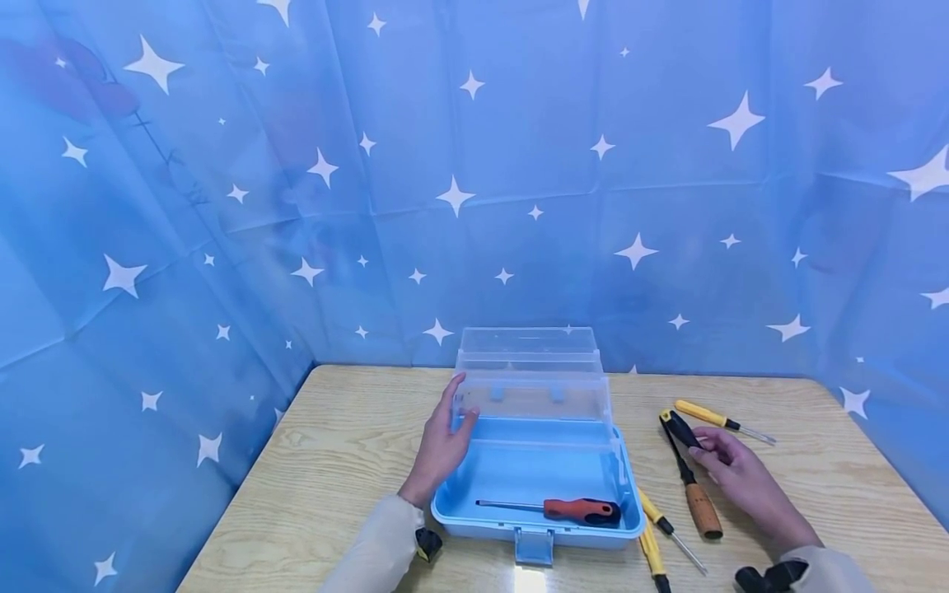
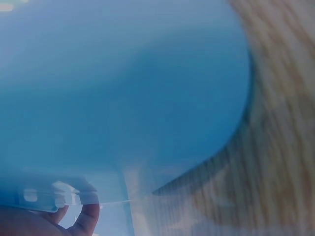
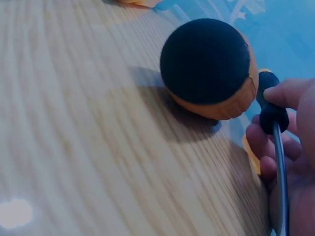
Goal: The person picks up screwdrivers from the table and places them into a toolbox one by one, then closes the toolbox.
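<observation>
A light-blue toolbox (image 1: 534, 469) stands with its clear lid (image 1: 530, 395) raised. My left hand (image 1: 441, 449) holds the lid's left side, its thumb apart from the fingers; in the left wrist view, curled fingers (image 2: 88, 216) show at the lid. Inside the box lies a red-and-black screwdriver (image 1: 582, 511). To the right of the box, my right hand (image 1: 741, 478) pinches a black-handled screwdriver (image 1: 678, 428) with a yellow end. Its metal shaft (image 3: 280, 172) runs back beneath the palm in the right wrist view. A wooden-handled tool (image 1: 703, 511) lies close to this hand.
A yellow screwdriver (image 1: 700, 412) lies beyond my right hand. Two more, a yellow-and-black screwdriver (image 1: 660, 515) and a yellow-handled tool (image 1: 652, 552), lie against the box's right side. A blue star-patterned curtain (image 1: 519, 165) hangs behind the wooden table (image 1: 311, 478).
</observation>
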### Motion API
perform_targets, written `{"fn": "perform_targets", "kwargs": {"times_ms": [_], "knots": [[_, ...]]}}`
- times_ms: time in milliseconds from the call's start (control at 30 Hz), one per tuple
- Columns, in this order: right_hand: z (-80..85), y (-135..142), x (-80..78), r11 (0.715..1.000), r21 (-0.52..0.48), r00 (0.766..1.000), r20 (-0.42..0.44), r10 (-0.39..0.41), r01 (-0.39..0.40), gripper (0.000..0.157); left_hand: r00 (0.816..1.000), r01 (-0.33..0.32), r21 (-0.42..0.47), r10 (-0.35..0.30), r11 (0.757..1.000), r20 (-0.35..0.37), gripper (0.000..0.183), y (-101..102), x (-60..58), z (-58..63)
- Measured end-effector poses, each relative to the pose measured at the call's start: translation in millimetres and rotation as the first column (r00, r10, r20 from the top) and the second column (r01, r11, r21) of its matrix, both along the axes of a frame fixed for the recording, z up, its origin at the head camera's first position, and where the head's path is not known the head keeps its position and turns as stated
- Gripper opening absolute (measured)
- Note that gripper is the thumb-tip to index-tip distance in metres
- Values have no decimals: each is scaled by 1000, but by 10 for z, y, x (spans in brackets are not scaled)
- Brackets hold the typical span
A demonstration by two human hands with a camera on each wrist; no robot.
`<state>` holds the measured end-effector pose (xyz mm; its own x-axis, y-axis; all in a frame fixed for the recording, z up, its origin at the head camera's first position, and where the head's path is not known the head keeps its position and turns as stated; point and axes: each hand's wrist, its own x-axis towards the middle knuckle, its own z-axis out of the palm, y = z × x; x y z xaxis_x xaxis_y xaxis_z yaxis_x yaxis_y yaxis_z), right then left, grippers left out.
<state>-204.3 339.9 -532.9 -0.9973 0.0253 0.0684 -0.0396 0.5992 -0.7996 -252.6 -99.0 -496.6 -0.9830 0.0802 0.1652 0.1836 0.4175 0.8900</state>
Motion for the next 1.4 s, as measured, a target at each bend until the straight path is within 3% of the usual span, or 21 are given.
{"fn": "perform_targets", "kwargs": {"times_ms": [300,767,1167,1400], "knots": [[2,-23,-5,1000,-22,1000,4,-18,18,41,1000,-13,-9,13,1000,13,57,-26,15,-10],[-3,43,-41,998,-63,998,58,-8,12,55,1000,-14,-5,14,1000,14,58,-3,-15,-23],[67,94,-40,998,-68,999,50,13,-10,59,1000,1,-5,0,1000,12,57,2,-11,-13],[144,64,-33,998,-41,999,-2,41,-41,56,1000,7,1,-7,1000,9,58,-8,-7,15]]}}
